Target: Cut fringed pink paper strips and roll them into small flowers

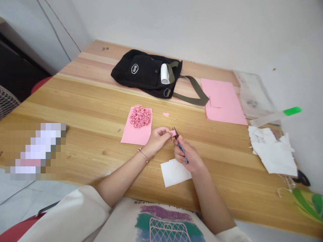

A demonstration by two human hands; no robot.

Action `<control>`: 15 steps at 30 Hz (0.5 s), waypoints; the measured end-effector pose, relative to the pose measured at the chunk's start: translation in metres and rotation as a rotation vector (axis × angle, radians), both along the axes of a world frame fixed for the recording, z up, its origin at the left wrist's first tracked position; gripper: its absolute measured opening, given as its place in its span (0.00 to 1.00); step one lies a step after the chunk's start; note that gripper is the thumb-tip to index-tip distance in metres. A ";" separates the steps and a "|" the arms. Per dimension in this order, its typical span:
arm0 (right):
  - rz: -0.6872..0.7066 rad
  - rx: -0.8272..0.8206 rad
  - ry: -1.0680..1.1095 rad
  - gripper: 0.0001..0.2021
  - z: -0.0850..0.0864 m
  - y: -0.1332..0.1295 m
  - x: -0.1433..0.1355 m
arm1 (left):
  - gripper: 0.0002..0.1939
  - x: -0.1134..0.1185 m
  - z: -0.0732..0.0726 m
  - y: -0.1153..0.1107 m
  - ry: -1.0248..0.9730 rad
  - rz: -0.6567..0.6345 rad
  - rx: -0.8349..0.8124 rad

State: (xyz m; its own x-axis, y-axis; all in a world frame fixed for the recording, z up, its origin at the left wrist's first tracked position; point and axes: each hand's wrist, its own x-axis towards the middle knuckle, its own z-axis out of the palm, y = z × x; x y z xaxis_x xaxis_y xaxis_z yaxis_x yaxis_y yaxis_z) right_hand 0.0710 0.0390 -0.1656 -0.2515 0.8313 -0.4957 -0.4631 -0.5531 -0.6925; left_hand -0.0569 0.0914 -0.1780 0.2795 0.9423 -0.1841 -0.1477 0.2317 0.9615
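My left hand (159, 138) pinches a small strip of pink paper (173, 133) between thumb and fingertips. Blue-handled pliers (182, 151) are in my right hand (188, 153), with their dark jaws at the strip's right end. Whether the jaws are closed on the paper is too small to tell. Just left of my left hand, a heap of curled pink paper pieces (140, 116) rests on a pink sheet (136, 135). A white paper (175, 173) lies beneath my right hand, partly covered by it. A tiny pink scrap (166, 114) is beyond my hands.
Toward the wall, a black bag (143, 72) with a white roll (164, 74) on it lies on the wooden table (88, 134). Pink sheets (224, 101), torn white paper (275, 153) and a green-tipped clear strip (276, 116) are at the right. A blurred-out object (37, 148) is at the left.
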 end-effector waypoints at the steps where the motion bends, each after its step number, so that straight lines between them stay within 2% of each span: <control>1: -0.001 -0.005 -0.001 0.22 0.000 0.000 0.000 | 0.09 0.000 0.000 0.000 0.001 0.001 -0.002; 15: -0.001 -0.004 -0.013 0.22 -0.002 0.001 0.000 | 0.08 0.001 0.003 -0.001 -0.004 0.011 -0.006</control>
State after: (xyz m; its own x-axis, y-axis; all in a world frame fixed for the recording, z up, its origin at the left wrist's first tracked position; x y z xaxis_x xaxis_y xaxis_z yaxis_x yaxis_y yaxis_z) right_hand 0.0705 0.0396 -0.1671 -0.2441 0.8298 -0.5018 -0.4550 -0.5549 -0.6964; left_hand -0.0561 0.0906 -0.1751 0.2701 0.9442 -0.1882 -0.1543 0.2354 0.9596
